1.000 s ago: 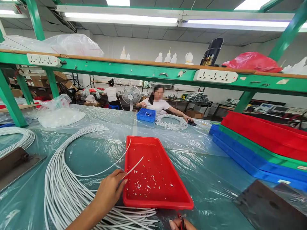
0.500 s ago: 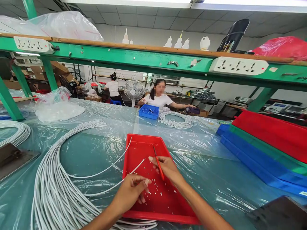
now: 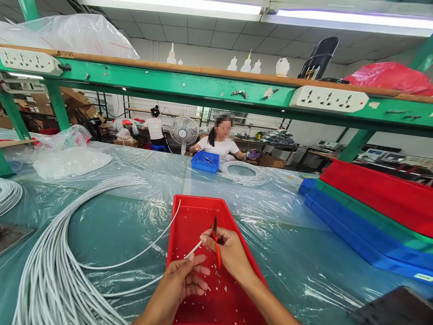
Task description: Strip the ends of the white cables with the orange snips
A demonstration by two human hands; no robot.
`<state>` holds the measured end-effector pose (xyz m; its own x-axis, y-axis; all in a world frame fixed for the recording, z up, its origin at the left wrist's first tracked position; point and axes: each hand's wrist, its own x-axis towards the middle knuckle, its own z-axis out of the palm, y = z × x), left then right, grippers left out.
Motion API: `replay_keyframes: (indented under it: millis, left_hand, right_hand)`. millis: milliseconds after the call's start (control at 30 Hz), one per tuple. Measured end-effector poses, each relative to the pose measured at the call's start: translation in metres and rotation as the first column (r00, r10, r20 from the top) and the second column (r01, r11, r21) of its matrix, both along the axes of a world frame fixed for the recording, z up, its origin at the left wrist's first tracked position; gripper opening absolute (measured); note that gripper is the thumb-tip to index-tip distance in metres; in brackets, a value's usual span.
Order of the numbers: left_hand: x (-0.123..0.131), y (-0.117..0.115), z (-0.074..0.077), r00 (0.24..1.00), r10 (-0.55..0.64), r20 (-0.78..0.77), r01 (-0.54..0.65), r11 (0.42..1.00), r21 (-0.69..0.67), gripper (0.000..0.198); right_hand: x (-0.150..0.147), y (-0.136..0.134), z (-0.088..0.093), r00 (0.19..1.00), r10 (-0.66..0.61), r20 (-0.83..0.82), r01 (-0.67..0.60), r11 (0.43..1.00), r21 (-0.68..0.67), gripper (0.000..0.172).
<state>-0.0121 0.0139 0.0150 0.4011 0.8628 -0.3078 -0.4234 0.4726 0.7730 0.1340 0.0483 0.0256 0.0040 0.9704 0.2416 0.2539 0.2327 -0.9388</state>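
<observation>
Head view: a person's two bare hands work over a red tray (image 3: 189, 212) on a plastic-covered table (image 3: 135, 216)
Left hand (image 3: 182, 284): fingers curled, thumb and forefinger pinching a white cable (image 3: 149, 253) just behind its free tip
Right hand (image 3: 230, 253): closed around a red-handled cutter (image 3: 216, 246), dark nose pointing up and away from the person
Cable end: it sticks out from the left pinch up and to the right, its tip touching or just short of the right hand's fingers beside the cutter; whether the blades are on it is too small to tell
Long axis: the free end runs on a diagonal from lower left to upper right, roughly crosswise to the cutter's upright line
Nearer hand: the left holds the cable; the right is just beside the tip
Cable run: from the pinch it loops back leftward across the tray's rim toward the cable bundle (image 3: 50, 271) lying on the table
Tray contents: small white scraps (image 3: 216, 275) scattered on the floor under the hands
Around: stacked trays (image 3: 372, 203) to the right; a co-worker (image 3: 219, 144) seated at the far side behind a blue tray (image 3: 204, 161) and a cable coil (image 3: 241, 174)
</observation>
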Motion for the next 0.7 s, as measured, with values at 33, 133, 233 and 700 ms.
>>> replay_keyframes:
  millis: [33, 133, 233, 700]
  left_hand:
    - [-0.001, 0.0, 0.001, 1.0, 0.003, 0.017, -0.003, 1.0, -0.01, 0.039]
    - [-0.001, -0.002, 0.003, 0.999, 0.004, 0.053, -0.003, 1.0, -0.023, 0.033]
    - [0.002, -0.006, 0.001, 0.996, 0.014, 0.085, -0.008, 0.998, -0.061, 0.031]
    - [0.004, -0.017, -0.007, 1.0, 0.024, -0.019, -0.02, 0.986, 0.166, 0.031]
  right_hand:
    - [0.0, -0.008, 0.001, 0.999, -0.029, 0.033, 0.027, 0.998, 0.06, 0.02]
    - [0.003, -0.034, -0.004, 0.981, -0.102, 0.162, 0.06, 0.967, 0.248, 0.007]
    - [0.01, -0.053, -0.017, 0.942, -0.134, 0.308, -0.016, 0.898, 0.44, 0.008]
    - [0.011, -0.075, -0.038, 0.93, -0.247, 0.273, 0.037, 0.8, 0.599, 0.027]
